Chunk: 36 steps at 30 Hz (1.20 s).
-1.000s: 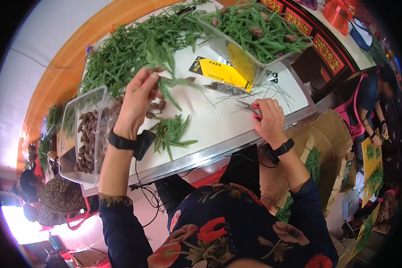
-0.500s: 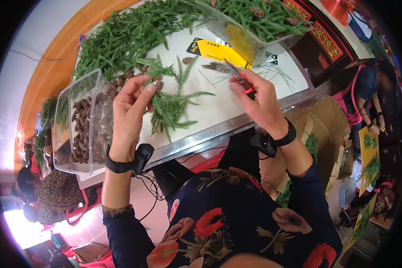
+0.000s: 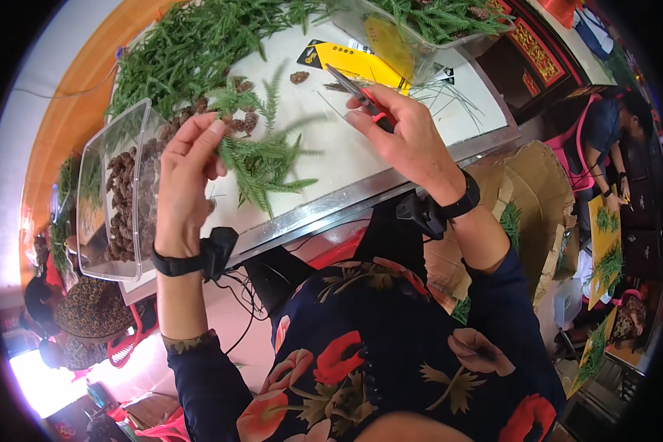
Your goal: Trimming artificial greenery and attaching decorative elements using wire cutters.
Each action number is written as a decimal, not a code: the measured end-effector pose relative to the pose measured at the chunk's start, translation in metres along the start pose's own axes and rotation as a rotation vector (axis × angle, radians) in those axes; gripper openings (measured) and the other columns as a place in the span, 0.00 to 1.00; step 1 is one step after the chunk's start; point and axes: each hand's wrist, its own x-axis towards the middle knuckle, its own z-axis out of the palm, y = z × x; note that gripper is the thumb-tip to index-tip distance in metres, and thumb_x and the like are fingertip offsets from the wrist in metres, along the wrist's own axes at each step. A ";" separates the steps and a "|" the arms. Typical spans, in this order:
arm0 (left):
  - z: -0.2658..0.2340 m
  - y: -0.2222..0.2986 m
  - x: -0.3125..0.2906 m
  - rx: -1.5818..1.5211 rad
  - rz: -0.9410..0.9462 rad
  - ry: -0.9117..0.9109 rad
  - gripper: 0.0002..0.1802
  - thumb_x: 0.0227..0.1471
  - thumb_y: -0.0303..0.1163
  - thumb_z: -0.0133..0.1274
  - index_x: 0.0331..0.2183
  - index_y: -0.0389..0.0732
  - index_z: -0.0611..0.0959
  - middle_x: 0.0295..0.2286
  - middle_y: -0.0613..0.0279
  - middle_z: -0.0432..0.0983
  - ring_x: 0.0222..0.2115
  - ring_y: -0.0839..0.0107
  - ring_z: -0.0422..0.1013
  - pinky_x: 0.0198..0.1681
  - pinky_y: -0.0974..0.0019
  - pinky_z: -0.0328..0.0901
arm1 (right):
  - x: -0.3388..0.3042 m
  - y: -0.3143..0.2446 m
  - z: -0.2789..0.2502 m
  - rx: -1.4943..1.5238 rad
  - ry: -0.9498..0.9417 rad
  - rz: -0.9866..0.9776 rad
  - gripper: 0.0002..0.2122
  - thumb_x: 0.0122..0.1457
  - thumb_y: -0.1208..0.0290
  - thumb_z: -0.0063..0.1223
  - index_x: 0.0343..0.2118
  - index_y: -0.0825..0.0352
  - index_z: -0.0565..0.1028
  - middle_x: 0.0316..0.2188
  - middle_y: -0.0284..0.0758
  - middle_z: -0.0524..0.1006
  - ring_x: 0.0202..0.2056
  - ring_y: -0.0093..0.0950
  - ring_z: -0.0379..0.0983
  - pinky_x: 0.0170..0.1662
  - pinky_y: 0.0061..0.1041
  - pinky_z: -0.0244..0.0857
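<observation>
Pinched between the thumb and fingers of my left hand [image 3: 191, 151] is a green artificial pine sprig [image 3: 261, 166], its branches spreading to the right over the white table. Small brown pine cones [image 3: 244, 124] show beside those fingertips; whether any is fixed to the sprig I cannot tell. My right hand [image 3: 412, 140] is closed around scissors [image 3: 379, 116] with red and black handles, their dark blades pointing up and left. A thin wire [image 3: 330, 103] runs to the right fingertips and appears to be held there as well.
A clear plastic box of pine cones [image 3: 146, 191] stands at the left. Piled pine sprigs [image 3: 191, 55] cover the table's far left. At the far right are a clear bin of greenery [image 3: 427, 59], a yellow card [image 3: 357, 66] and loose wires [image 3: 449, 99]. A co-worker [image 3: 604, 147] sits farther right.
My left hand has moved slightly left with the sprig, whose branches swing. My right hand has shifted left with the scissors, and a wire now shows at its fingertips.
</observation>
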 end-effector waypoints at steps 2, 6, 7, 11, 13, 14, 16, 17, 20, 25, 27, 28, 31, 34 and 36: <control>-0.012 -0.005 0.007 -0.037 -0.082 -0.027 0.12 0.56 0.36 0.54 0.39 0.39 0.79 0.23 0.73 0.74 0.18 0.86 0.64 0.20 0.81 0.53 | -0.004 0.013 -0.002 -0.108 0.055 -0.026 0.12 0.56 0.67 0.56 0.38 0.72 0.75 0.28 0.35 0.76 0.28 0.22 0.70 0.33 0.22 0.64; -0.021 -0.058 0.017 0.342 -0.074 -0.075 0.11 0.56 0.37 0.52 0.37 0.40 0.78 0.23 0.67 0.76 0.17 0.75 0.69 0.20 0.72 0.59 | -0.013 0.035 -0.005 -0.310 0.124 -0.060 0.12 0.53 0.70 0.58 0.37 0.71 0.74 0.27 0.38 0.75 0.27 0.28 0.70 0.32 0.25 0.65; -0.021 -0.064 0.016 0.344 -0.078 -0.070 0.11 0.56 0.37 0.52 0.37 0.40 0.78 0.23 0.67 0.76 0.17 0.75 0.69 0.20 0.72 0.59 | -0.014 0.040 -0.006 -0.305 0.119 -0.061 0.12 0.53 0.70 0.58 0.37 0.71 0.74 0.27 0.38 0.75 0.27 0.28 0.70 0.32 0.25 0.65; 0.000 -0.074 0.011 1.122 0.216 0.099 0.10 0.55 0.38 0.51 0.35 0.42 0.76 0.21 0.59 0.76 0.21 0.57 0.74 0.23 0.58 0.65 | -0.022 0.059 -0.010 -0.422 0.152 -0.083 0.11 0.51 0.71 0.59 0.35 0.70 0.74 0.26 0.39 0.73 0.28 0.35 0.70 0.32 0.29 0.65; 0.008 -0.060 0.008 1.211 0.228 0.115 0.11 0.55 0.38 0.51 0.36 0.42 0.76 0.24 0.54 0.76 0.26 0.50 0.73 0.28 0.52 0.66 | -0.025 0.068 -0.013 -0.492 0.204 -0.149 0.11 0.50 0.71 0.60 0.34 0.68 0.74 0.26 0.37 0.73 0.29 0.36 0.70 0.32 0.30 0.65; 0.010 -0.054 0.008 1.259 0.236 0.129 0.12 0.54 0.39 0.51 0.37 0.42 0.75 0.25 0.51 0.76 0.28 0.46 0.73 0.31 0.49 0.67 | -0.024 0.071 -0.012 -0.523 0.232 -0.187 0.10 0.49 0.71 0.60 0.33 0.68 0.74 0.26 0.37 0.73 0.30 0.37 0.70 0.33 0.31 0.65; 0.015 -0.045 0.004 1.293 0.267 0.148 0.12 0.55 0.39 0.50 0.36 0.42 0.76 0.27 0.50 0.76 0.29 0.47 0.74 0.31 0.50 0.67 | -0.029 0.071 -0.007 -0.509 0.188 -0.196 0.10 0.49 0.71 0.60 0.33 0.67 0.74 0.27 0.36 0.73 0.31 0.37 0.70 0.33 0.31 0.64; 0.017 -0.041 0.002 1.323 0.296 0.157 0.12 0.55 0.40 0.50 0.36 0.41 0.76 0.28 0.50 0.76 0.30 0.48 0.74 0.31 0.51 0.67 | -0.033 0.070 -0.004 -0.501 0.141 -0.197 0.10 0.48 0.71 0.60 0.33 0.66 0.74 0.28 0.36 0.73 0.32 0.37 0.70 0.34 0.32 0.64; 0.012 -0.024 0.011 1.341 0.355 0.188 0.13 0.56 0.41 0.49 0.35 0.41 0.77 0.31 0.49 0.76 0.31 0.49 0.74 0.32 0.51 0.68 | -0.033 0.079 -0.004 -0.537 0.129 -0.198 0.10 0.47 0.72 0.61 0.33 0.64 0.74 0.29 0.35 0.73 0.33 0.36 0.70 0.35 0.32 0.63; -0.012 0.002 0.055 1.334 0.383 0.221 0.13 0.57 0.40 0.46 0.33 0.41 0.79 0.32 0.50 0.76 0.32 0.50 0.74 0.33 0.51 0.68 | -0.031 0.101 -0.022 -0.640 0.269 -0.164 0.13 0.45 0.75 0.62 0.35 0.63 0.74 0.30 0.33 0.73 0.36 0.35 0.69 0.37 0.32 0.61; -0.028 -0.004 0.092 1.432 0.354 0.205 0.12 0.56 0.38 0.46 0.34 0.42 0.79 0.32 0.51 0.76 0.32 0.51 0.74 0.33 0.50 0.68 | -0.028 0.103 -0.024 -0.648 0.317 -0.152 0.14 0.44 0.75 0.62 0.35 0.63 0.73 0.31 0.33 0.72 0.36 0.35 0.68 0.37 0.32 0.60; -0.037 -0.010 0.111 1.527 0.320 0.184 0.11 0.56 0.37 0.46 0.36 0.43 0.80 0.33 0.51 0.76 0.32 0.51 0.75 0.34 0.50 0.68 | -0.028 0.102 -0.023 -0.633 0.306 -0.177 0.14 0.44 0.76 0.62 0.35 0.63 0.73 0.31 0.33 0.72 0.36 0.35 0.68 0.37 0.32 0.60; -0.054 -0.035 0.159 1.582 0.481 0.142 0.10 0.53 0.34 0.47 0.35 0.44 0.81 0.33 0.51 0.77 0.33 0.52 0.75 0.35 0.49 0.69 | -0.030 0.100 -0.024 -0.612 0.291 -0.224 0.15 0.43 0.77 0.62 0.36 0.63 0.73 0.31 0.32 0.72 0.36 0.35 0.69 0.37 0.32 0.60; -0.063 -0.063 0.188 1.684 0.426 0.050 0.10 0.48 0.33 0.51 0.35 0.43 0.81 0.30 0.49 0.77 0.34 0.50 0.75 0.36 0.51 0.69 | -0.028 0.100 -0.021 -0.600 0.282 -0.190 0.15 0.42 0.78 0.61 0.36 0.63 0.73 0.31 0.32 0.72 0.37 0.35 0.69 0.37 0.32 0.60; -0.066 -0.063 0.199 1.735 0.406 -0.001 0.11 0.46 0.32 0.53 0.35 0.42 0.81 0.28 0.49 0.77 0.34 0.49 0.75 0.36 0.52 0.69 | -0.029 0.099 -0.020 -0.603 0.286 -0.182 0.15 0.42 0.78 0.61 0.36 0.63 0.73 0.31 0.32 0.72 0.37 0.35 0.69 0.37 0.32 0.60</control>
